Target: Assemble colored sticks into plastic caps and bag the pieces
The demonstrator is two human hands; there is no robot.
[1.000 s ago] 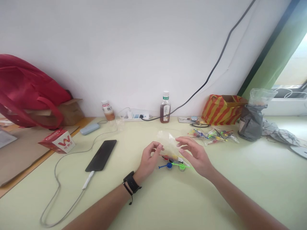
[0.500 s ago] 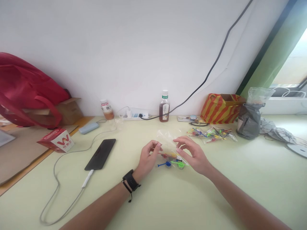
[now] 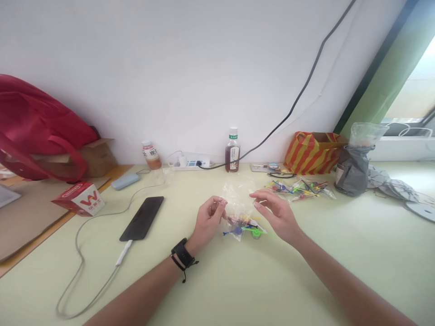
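Observation:
My left hand (image 3: 210, 222), wearing a black watch on its wrist, pinches the edge of a clear plastic bag (image 3: 237, 192) between thumb and fingers. The bag hangs open and thin, its lower part lying over small colourful plastic pieces. Among these I see a blue piece (image 3: 235, 232) and a green round piece with a long arm (image 3: 255, 232); red, yellow and white ones lie behind them. To the right of the bag my right hand (image 3: 277, 215) is open, thumb and fingers apart, with nothing visible in it. Reflections partly blur the pieces under the bag.
Bagged colourful pieces (image 3: 304, 189) lie behind my right hand. A dark drink bottle (image 3: 233, 156) stands at the wall beside a power strip (image 3: 192, 165). On the left are a phone (image 3: 142, 218) with its cable and a red box (image 3: 79, 199).
My right hand has moved slightly right, away from the bag. The bag has dropped lower and now covers part of the blue piece. My left hand keeps its pinch.

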